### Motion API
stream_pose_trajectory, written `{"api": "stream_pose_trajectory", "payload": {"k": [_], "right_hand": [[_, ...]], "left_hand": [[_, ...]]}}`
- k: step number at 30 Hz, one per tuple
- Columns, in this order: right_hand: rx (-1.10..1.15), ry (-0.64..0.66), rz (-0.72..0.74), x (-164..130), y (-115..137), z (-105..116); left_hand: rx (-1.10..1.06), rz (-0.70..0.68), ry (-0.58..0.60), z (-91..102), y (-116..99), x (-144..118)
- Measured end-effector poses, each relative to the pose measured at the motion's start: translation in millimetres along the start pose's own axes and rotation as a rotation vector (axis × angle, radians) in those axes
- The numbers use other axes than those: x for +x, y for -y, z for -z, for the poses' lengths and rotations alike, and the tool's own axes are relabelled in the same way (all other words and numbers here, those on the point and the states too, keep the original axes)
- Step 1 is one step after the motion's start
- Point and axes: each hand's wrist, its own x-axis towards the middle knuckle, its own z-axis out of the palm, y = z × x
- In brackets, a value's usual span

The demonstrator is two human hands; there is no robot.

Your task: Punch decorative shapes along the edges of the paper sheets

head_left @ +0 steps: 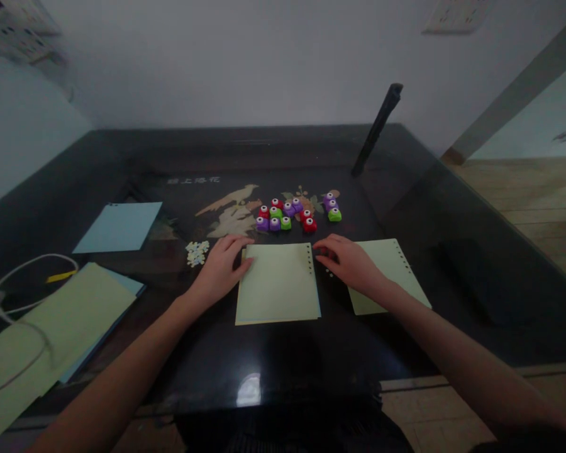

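A small stack of pale yellow-green paper sheets lies in front of me, with dark marks or punched holes down its upper right edge. My left hand is at the stack's upper left edge, thumb on the paper and fingers stretched out. Just off the right edge is my right hand, its thumb and fingers apart with nothing visible between them. Beneath my right forearm lies another pale sheet with a similar row of marks. Several red, green and purple craft punches stand beyond the stack. Tiny pale bits lie beside my right fingers.
A pile of small paper cutouts lies left of my left hand. Farther left are a blue sheet, larger yellow-green sheets and a white cable. A black upright rod rises from the dark glossy table at the back right.
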Motion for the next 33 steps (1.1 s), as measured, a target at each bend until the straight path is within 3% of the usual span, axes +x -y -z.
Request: {"api": "stream_pose_trajectory", "payload": {"k": [5, 12, 20, 28, 33], "right_hand": [[-0.064, -0.029, 0.001, 11, 3, -19], [-0.15, -0.048, 0.028, 7, 4, -25], [-0.002, -0.076, 0.005, 5, 4, -22], [0.255, -0.111, -0.068, 7, 9, -19], [0.502, -0.082, -0.195, 6, 12, -10]], "left_hand": [[0.077, 0.04, 0.039, -6.7, 0, 1], [0.191, 0.046, 0.084, -10.8, -7, -1], [0.178, 0.029, 0.058, -9.5, -6, -2], [0.026, 0.038, 0.017, -5.6, -10, 0], [-0.372, 0.194, -0.098, -3.7, -12, -2]]}}
